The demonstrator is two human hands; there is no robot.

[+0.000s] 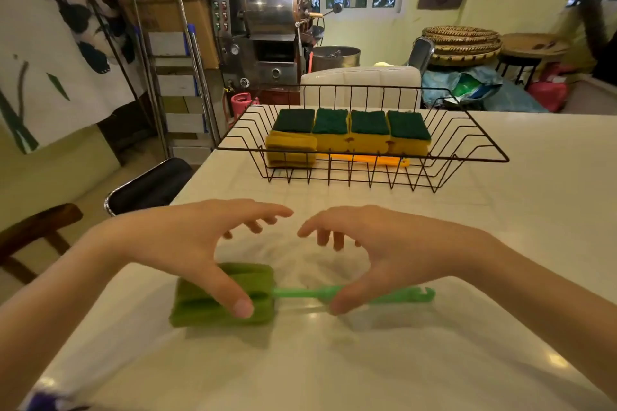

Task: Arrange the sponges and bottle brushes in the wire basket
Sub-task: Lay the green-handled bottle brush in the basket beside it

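A green bottle brush (300, 293) lies on the white table close to me, its sponge head (197, 297) to the left and its handle pointing right. My left hand (180, 240) arches over the head with fingers apart, thumb tip on the sponge. My right hand (394, 250) arches over the handle, fingers spread, thumb at the handle. Neither hand is closed around the brush. Farther back stands the black wire basket (480, 157). It holds a row of several yellow sponges with green scouring tops (369, 130) and a yellow bottle brush (290, 150) lying along its front.
The table's left edge runs diagonally, with a black chair back (150, 183) and a wooden stool (36, 223) beside it. A white chair back (360, 83) stands behind the basket. A stepladder (177, 83) and a metal machine (267, 27) stand at the back.
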